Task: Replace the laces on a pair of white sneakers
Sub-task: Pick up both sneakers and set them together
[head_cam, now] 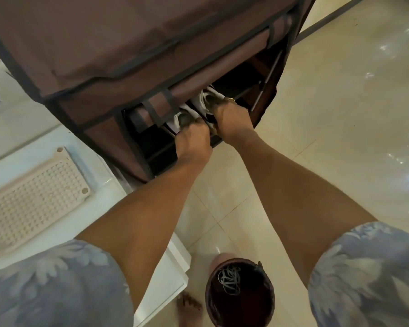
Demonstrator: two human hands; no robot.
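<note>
Head view: two white sneakers [175,120], one in each grip: left hand [194,143], right hand [232,121].

Soft, warm indoor light left bright white glare patches on the glossy cream tiled floor [354,95] at the right. The brown fabric shoe cabinet [104,43] was dim, its open shelves nearly black, and the white sneakers [206,96] there looked grey. The wide lens bent the frame's edges, and the blue floral sleeves [368,274] at the bottom were blurred.
</note>
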